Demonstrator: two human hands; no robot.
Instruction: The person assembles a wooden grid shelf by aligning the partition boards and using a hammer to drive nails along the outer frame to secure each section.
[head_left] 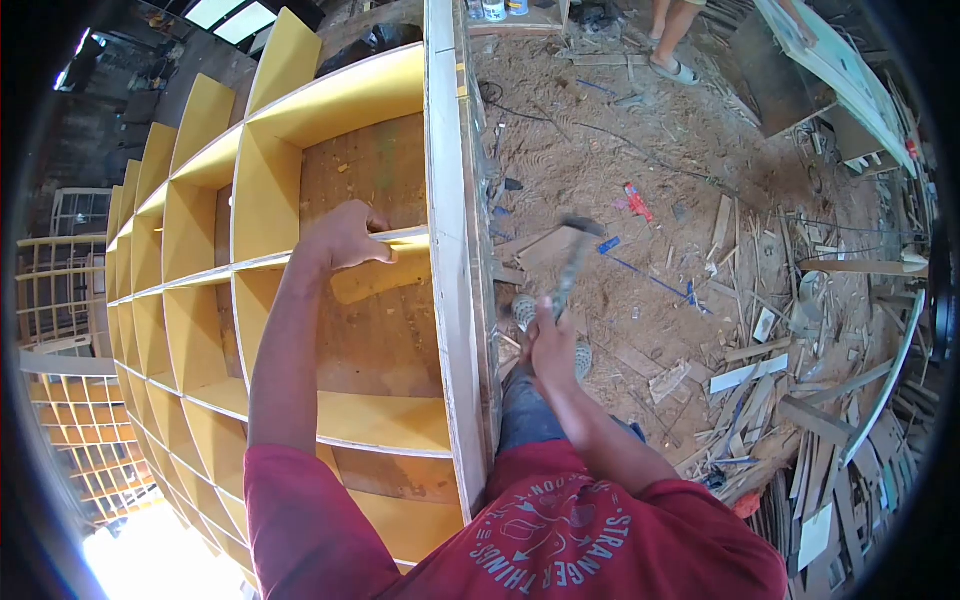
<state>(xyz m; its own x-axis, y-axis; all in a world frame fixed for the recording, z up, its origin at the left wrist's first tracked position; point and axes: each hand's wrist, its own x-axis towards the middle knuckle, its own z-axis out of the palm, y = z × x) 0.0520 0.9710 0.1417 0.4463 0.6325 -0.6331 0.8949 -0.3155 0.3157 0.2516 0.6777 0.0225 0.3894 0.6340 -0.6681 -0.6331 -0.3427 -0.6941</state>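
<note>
My left hand [345, 238] reaches into the yellow wooden shelf unit [270, 205]. Its fingers and thumb are closed around the front edge of a yellow shelf board [408, 241], close to the white-edged side panel [455, 250]. On the right side of that panel, my right hand [553, 348] is wrapped round the handle of a hammer [570, 270]. The hammer points away from me, with its dark head slightly blurred above the dirt floor. The hammer is apart from the side panel.
Scrap wood [750, 372] and a red tool [637, 202] lie on the sawdust-covered floor [640, 130]. A dark cable [640, 150] crosses it. Another person's sandalled foot [675, 70] stands at the back, near a leaning pale panel [845, 75].
</note>
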